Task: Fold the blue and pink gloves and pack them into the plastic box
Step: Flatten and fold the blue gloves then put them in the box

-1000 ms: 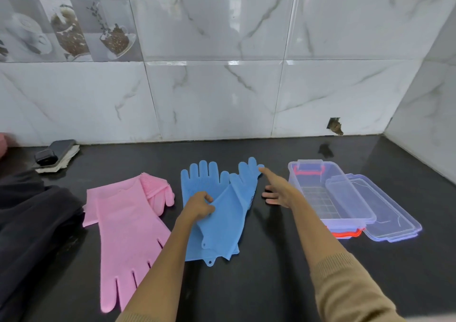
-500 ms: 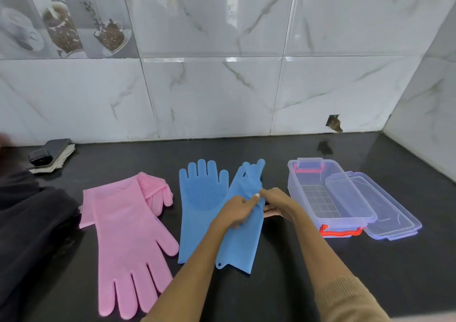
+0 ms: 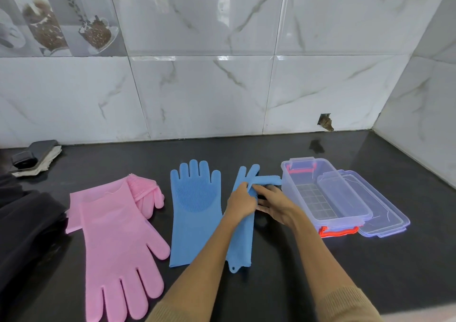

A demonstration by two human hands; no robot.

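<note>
Two blue gloves lie side by side on the black counter. The left blue glove (image 3: pixel 195 210) lies flat, bristle palm up, fingers pointing away. The right blue glove (image 3: pixel 243 242) is doubled lengthwise, its thumb (image 3: pixel 269 180) sticking out toward the box. My left hand (image 3: pixel 240 202) grips this glove's folded edge near the palm. My right hand (image 3: pixel 275 204) rests beside it, fingers against the glove's right side. Two pink gloves (image 3: pixel 118 238) lie overlapped at the left. The clear plastic box (image 3: pixel 350 205) stands open at the right.
The box's clear lid (image 3: pixel 385 220) leans against the box's right side. A dark cloth (image 3: pixel 24 223) lies at the left edge. A black scrubber on a rag (image 3: pixel 34 157) sits by the back wall. Tiled walls close the back and right.
The right blue glove has come off the left one and now lies apart beside it. Both hands have closed in on its palm area, and its thumb now points toward the box.
</note>
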